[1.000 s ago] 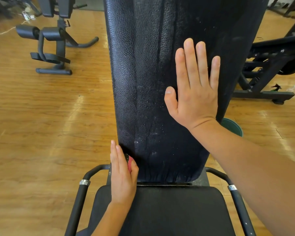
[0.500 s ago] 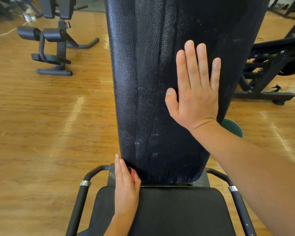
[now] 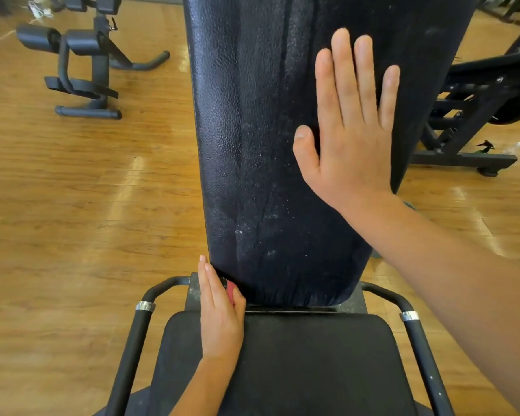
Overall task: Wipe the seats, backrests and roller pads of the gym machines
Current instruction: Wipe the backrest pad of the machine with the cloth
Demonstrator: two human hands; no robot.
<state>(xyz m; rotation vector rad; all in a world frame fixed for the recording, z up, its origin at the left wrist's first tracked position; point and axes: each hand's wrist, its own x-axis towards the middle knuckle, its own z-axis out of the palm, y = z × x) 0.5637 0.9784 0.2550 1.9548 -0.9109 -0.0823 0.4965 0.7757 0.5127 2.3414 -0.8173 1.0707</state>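
A sliver of something green (image 3: 410, 206) shows behind my right forearm; I cannot tell whether it is a container. My right hand (image 3: 351, 136) lies flat on the backrest (image 3: 252, 145), fingers straight and close together, thumb out to the side. My left hand (image 3: 219, 319) is at the backrest's lower left corner, over the seat (image 3: 297, 355), fingers straight, with a red thing (image 3: 231, 291) between thumb and fingers; I cannot tell whether I pinch it
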